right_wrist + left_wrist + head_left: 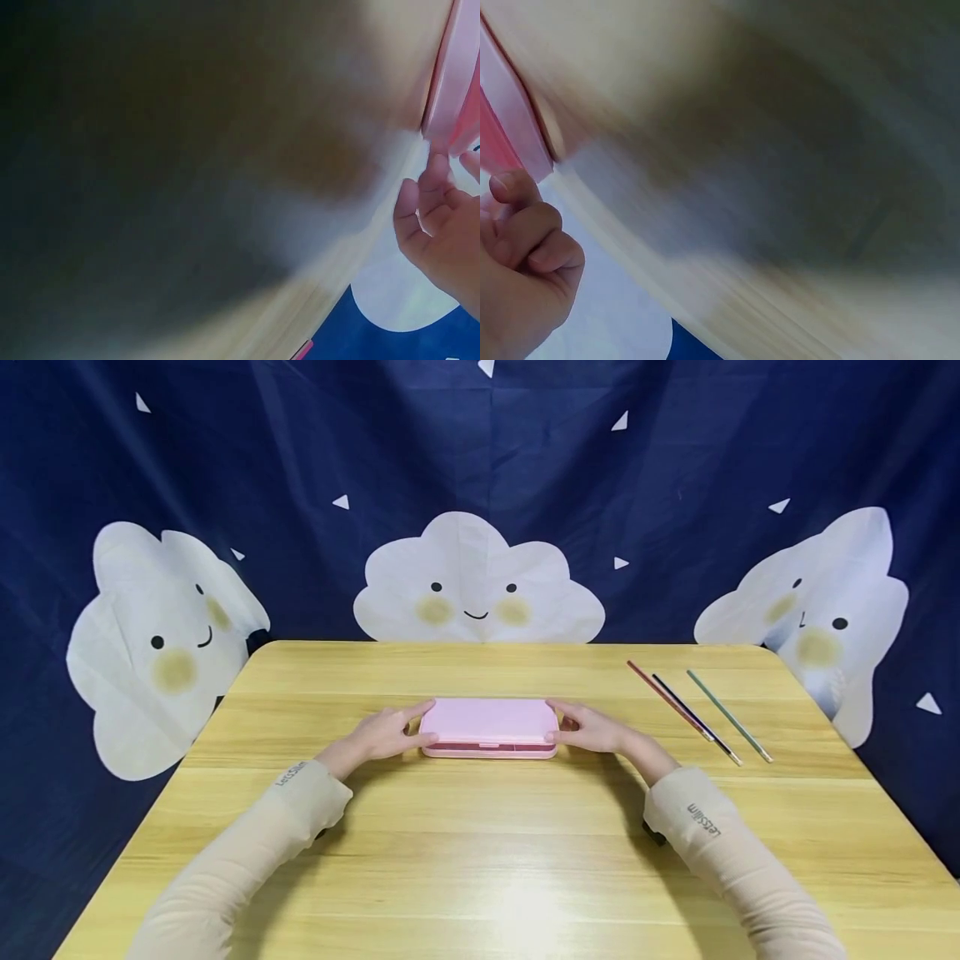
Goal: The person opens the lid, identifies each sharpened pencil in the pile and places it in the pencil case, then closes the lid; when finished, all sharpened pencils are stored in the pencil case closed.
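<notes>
A pink pencil case (487, 720) lies in the middle of the table, its long side facing me. Along the front, its lid stands slightly raised, and a strip of darker pink shows in the gap. At the left end my left hand (386, 732) grips the lid, thumb at the front corner and forefinger at the back one. My right hand (592, 728) holds the right end in the same way. The left wrist view shows curled fingers (536, 240) beside the case's corner (525, 127); in the right wrist view, fingers (433, 184) meet its other end.
Three thin pencils, one red (663, 697), one dark (693, 717) and one green (727, 714), lie slantwise on the wooden table (480, 835) to the right of the case. Behind the table's far edge hangs a dark blue cloth (480, 452) with white clouds.
</notes>
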Demonstrator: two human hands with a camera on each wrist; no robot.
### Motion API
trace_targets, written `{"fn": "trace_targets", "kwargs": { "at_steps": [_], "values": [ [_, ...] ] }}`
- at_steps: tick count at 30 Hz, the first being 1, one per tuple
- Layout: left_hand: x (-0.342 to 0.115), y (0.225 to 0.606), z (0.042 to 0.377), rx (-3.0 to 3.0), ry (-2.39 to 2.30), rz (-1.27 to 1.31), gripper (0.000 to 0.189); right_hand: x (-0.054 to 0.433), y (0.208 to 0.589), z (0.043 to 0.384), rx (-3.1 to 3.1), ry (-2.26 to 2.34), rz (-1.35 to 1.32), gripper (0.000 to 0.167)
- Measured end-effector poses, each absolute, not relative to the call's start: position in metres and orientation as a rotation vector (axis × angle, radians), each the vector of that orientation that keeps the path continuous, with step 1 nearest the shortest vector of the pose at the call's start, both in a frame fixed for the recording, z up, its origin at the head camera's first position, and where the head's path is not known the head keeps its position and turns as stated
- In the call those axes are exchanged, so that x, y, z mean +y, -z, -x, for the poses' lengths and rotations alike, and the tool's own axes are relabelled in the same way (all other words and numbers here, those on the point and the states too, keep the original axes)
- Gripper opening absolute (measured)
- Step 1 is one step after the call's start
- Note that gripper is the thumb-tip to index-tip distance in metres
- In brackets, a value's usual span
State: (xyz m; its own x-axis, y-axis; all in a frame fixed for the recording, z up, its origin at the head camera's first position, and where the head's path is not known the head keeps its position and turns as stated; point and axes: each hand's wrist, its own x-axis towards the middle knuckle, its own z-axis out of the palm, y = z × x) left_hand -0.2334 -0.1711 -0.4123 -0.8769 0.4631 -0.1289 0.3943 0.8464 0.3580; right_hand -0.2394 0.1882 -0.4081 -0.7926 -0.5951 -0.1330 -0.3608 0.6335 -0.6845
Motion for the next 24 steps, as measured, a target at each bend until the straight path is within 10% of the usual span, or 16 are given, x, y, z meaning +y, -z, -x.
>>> {"fn": "trace_targets", "kwargs": {
  "at_steps": [24],
  "values": [
    [-0.171,0.408,0.221,2.767,-0.461,-0.598,0.090,0.174,0.389,0.232,2.552,0.440,0.649,0.082]
  ]
}}
